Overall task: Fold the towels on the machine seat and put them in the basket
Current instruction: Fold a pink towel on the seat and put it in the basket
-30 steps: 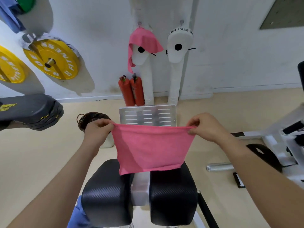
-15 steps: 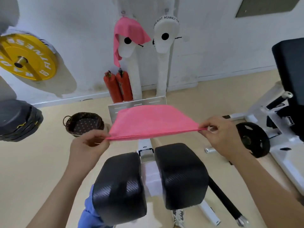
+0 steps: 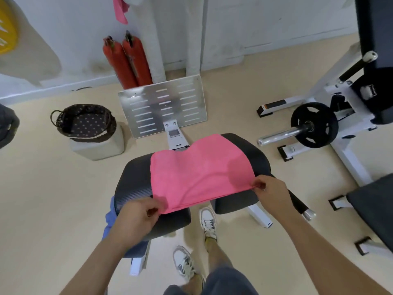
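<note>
**Spreading one pink towel over the seat, fold not yet made**

The pink towel [image 3: 197, 173] lies draped over the two black pads of the machine seat [image 3: 131, 184], stretching away from both hands. The left hand [image 3: 138, 218] pinches one near corner between thumb and curled fingers. The right hand [image 3: 270, 194] pinches the other near corner the same way, with the edge taut between them.

I judge this to be the start of the fold: the cloth is laid out and no crease shows. The next move likely calls for carrying both pinched corners forward to meet the far edge squarely. The sag over the gap between the pads could skew the fold.

The basket [image 3: 83, 122] sits on a pale block [image 3: 100, 147], well ahead and to the left of the left hand, its dotted lining showing.

Counted:
- one pink towel, in hand
- one blue cloth [image 3: 109, 218] hanging just beside the left hand, possibly another towel
- one pink cloth [image 3: 120, 9] far ahead on the wall
- one basket
- two seat pads
</note>
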`<action>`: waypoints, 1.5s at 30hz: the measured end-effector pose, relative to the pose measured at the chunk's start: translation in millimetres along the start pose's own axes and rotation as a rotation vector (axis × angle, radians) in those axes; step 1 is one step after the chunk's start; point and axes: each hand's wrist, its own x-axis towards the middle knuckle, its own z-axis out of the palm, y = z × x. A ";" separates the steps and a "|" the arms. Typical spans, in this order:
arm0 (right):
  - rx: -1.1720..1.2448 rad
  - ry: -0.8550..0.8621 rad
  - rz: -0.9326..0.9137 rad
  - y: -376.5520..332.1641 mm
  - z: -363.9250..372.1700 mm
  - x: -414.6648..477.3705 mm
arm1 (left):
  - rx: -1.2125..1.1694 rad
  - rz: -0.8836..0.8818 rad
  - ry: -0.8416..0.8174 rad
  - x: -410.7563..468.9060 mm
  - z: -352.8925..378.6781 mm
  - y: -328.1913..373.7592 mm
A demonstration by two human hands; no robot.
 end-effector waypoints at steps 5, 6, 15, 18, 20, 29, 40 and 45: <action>0.246 0.009 0.125 -5.6 -4.6 -4.2 | 0.043 0.068 0.013 -0.5 4.6 -2.6; 0.325 0.015 0.165 -7.3 -5.6 -4.4 | 0.048 0.065 0.010 -0.3 6.1 -3.0; 0.438 0.101 0.323 0.1 8.2 -1.0 | 0.137 0.078 -0.156 -4.7 24.4 7.1; 0.289 -0.044 0.338 8.5 7.5 -1.5 | 0.164 0.037 -0.251 -13.1 44.2 -1.1; 0.139 -0.156 0.328 6.1 -0.6 -2.1 | 0.177 0.030 -0.260 -17.5 49.2 -2.5; -0.036 -0.242 -0.349 -150.0 9.3 42.6 | -0.030 0.002 -0.199 -14.8 41.4 0.0; -0.226 -0.547 -0.505 -239.6 132.3 110.7 | -0.121 -0.520 0.363 61.9 -14.2 -10.7; -0.328 -0.581 -0.485 -239.2 147.2 131.3 | 0.030 -0.643 0.192 118.9 -9.2 -47.6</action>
